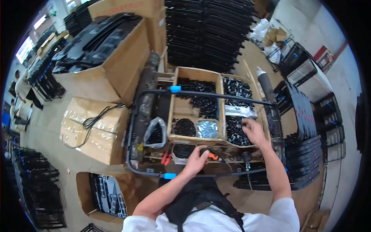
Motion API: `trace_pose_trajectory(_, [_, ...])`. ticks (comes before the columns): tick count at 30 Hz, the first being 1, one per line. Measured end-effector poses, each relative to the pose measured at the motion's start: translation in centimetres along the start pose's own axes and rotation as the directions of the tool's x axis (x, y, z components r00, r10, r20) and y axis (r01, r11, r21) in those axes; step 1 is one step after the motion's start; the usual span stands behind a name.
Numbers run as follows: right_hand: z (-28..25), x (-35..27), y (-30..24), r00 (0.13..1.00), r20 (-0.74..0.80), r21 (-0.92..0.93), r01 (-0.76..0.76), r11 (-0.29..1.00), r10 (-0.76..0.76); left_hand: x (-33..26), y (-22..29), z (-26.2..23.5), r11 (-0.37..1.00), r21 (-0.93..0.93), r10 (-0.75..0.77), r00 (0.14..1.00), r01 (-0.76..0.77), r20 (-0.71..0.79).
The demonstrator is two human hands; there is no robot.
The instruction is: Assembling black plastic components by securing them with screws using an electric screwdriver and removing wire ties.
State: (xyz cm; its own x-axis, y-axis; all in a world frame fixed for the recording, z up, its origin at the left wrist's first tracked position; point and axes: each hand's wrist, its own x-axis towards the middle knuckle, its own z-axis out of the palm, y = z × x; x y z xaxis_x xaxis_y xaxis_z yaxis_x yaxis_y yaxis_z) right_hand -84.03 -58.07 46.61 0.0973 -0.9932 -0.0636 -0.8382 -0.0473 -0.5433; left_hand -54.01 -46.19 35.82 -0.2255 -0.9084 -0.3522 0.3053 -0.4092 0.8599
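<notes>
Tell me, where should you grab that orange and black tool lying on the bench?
Probably by its black and orange handle, coming down from above. It lies flat on the bench beside the wooden tray, so its top is the open side. The left hand already rests on that end. I cannot tell which end is the working tip, so go gently.

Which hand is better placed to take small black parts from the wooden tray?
Right. The right hand already reaches into the black parts in the wooden tray; the left hand rests on an orange-handled tool.
</notes>
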Motion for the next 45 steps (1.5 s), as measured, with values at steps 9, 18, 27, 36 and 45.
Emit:
trace_pose_trajectory(9, [0.0,19.3,5.2,0.922,0.013,-0.189,0.383,0.904,-0.388,-3.5,1.8,3.1,0.789,0.6,0.109,0.991,-0.13,0.072])
trace_pose_trajectory(18, [0.7,23.4,5.4,0.849,0.23,-0.161,0.516,0.841,-0.476,-4.4,0.5,7.4,0.837,0.544,0.004,0.995,0.053,-0.103])
trace_pose_trajectory(27, [1.2,24.5,5.0,0.819,0.265,-0.326,0.573,0.752,-0.509,-5.3,0.1,9.2,0.808,0.589,0.088,0.993,-0.026,-0.076])
trace_pose_trajectory(36, [3.9,25.4,5.9,0.907,0.128,-0.429,0.415,0.803,-0.4,-5.9,-2.4,9.1,0.794,0.606,0.095,0.994,-0.042,-0.057])
trace_pose_trajectory(45, [2.2,25.3,3.3,0.914,0.332,-0.453,0.372,0.81,-0.234,-6.8,-4.0,11.4,0.732,0.676,-0.004,0.992,-0.082,0.124])
